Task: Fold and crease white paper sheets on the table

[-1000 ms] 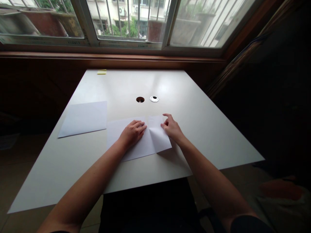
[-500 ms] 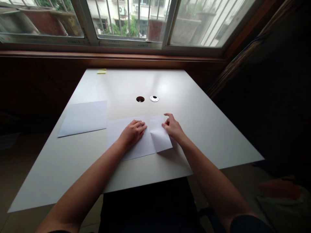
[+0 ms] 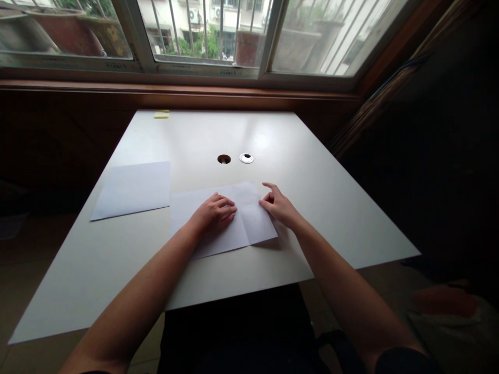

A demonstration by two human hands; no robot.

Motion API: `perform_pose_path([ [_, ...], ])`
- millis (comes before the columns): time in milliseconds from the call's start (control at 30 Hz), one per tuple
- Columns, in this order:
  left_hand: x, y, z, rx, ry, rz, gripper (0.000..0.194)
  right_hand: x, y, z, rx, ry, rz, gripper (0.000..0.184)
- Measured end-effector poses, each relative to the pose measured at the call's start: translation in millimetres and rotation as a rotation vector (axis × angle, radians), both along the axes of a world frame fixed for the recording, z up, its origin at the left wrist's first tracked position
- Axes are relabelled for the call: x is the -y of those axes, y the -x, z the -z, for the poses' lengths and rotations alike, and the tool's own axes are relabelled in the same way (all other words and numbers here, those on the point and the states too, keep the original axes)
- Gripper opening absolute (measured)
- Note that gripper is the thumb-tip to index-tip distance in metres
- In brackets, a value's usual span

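Note:
A white sheet of paper (image 3: 255, 223) lies on the white table in front of me, creased from top to bottom right of its middle. The part right of the crease rises slightly off the table. My left hand (image 3: 218, 212) rests palm down on the sheet, left of the crease, fingers stretched to the right. At the sheet's right edge, my right hand (image 3: 277, 205) pinches the paper between thumb and curled fingers, its index finger stuck out beyond the edge.
Another stack or sheet of white paper (image 3: 134, 189) lies to the left on the table (image 3: 335, 228). Farther back are a round cable hole (image 3: 224, 159), its silvery cover ring (image 3: 246, 158) and a yellow sticky note pad (image 3: 161, 114). A window stands behind.
The sheet's right part has opened out flatter, and its crease looks less sharp. My left hand has shifted only slightly; my right hand keeps nearly the same place at the edge.

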State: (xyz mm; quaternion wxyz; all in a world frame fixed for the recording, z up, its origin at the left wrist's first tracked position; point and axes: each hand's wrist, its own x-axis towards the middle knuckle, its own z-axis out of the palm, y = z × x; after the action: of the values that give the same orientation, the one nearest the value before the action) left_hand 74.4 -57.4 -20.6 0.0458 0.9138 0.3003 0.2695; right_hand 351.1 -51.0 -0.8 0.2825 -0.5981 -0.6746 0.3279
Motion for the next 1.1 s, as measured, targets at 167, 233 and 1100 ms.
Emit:
perform_pose_path([
  [167,5.3,-0.1,-9.8,-0.167,-0.013,-0.073,0.029,6.0,1.1,1.8,-0.027,-0.025,0.017,0.059],
  [233,11.2,-3.4,-16.3,-0.22,-0.039,-0.143,0.031,7.0,1.0,3.6,-0.029,-0.051,0.034,0.056],
  [1100,37.0,-29.6,3.1,-0.302,0.101,-0.279,0.055,15.6,3.2,9.4,0.031,-0.131,0.101,0.049],
])
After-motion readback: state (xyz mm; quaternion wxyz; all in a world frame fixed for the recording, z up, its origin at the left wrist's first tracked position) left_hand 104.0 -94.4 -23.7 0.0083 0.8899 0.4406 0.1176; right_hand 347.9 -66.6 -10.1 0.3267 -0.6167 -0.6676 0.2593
